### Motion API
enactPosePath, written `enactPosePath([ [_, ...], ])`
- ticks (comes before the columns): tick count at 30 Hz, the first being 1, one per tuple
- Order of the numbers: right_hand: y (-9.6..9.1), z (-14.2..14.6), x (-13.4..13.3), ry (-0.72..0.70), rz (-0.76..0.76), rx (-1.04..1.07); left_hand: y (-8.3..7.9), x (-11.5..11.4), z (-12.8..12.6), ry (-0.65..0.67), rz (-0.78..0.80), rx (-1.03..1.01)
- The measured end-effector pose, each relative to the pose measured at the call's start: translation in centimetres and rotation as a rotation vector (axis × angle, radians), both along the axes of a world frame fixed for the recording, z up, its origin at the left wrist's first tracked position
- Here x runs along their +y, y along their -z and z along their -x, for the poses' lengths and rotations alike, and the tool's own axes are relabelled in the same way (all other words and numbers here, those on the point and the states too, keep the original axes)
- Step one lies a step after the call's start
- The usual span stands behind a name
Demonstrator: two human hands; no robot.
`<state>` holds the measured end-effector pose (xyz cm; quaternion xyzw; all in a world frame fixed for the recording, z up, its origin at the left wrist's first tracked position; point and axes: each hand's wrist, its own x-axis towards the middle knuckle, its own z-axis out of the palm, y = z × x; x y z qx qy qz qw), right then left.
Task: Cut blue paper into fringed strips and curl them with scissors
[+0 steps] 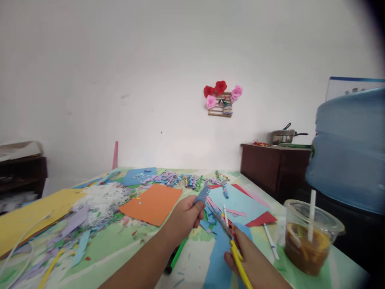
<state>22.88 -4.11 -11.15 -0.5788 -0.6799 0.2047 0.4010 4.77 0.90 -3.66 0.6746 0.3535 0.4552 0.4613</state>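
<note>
The paper strip (202, 195) looks matt; the scissors (225, 227) have metal blades and glossy plastic handles.

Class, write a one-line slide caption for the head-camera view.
Left hand holds a fringed blue paper strip; right hand holds yellow-handled scissors beside it, above a scrap-strewn table.

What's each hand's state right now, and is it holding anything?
Left hand: closed, pinching a fringed blue paper strip.
Right hand: closed on yellow-handled scissors, with the blades pointing toward the strip.
</note>
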Motion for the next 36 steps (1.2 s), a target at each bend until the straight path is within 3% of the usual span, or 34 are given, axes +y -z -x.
enactPosePath([
  [9, -0.4, 2.1, -1.1, -0.151, 0.048, 0.004, 1.3, -0.9, -1.1, -0.026, -0.055, 0.267],
  [15, -0.1, 2.1, -1.3, -0.18, 0.037, 0.006, 0.9, -1.3, -0.8, 0.02, -0.124, 0.344],
  [24, 0.5, 2.3, -2.1, -0.215, -0.094, -0.026, 0.4, -2.2, -0.5, 0.041, -0.274, 0.438],
  [28, 2.0, 2.3, -2.0, -0.175, -0.195, 0.008, 0.4, -2.7, -0.5, 0.074, -0.355, 0.456],
  [30, 2.4, 2.3, -1.9, -0.129, -0.162, -0.016, 0.3, -2.8, -0.5, 0.096, -0.401, 0.452],
  [36, 0.9, 2.5, -2.3, -0.027, -0.01, 0.015, 0.4, -2.3, -0.2, 0.162, -0.47, 0.426],
])
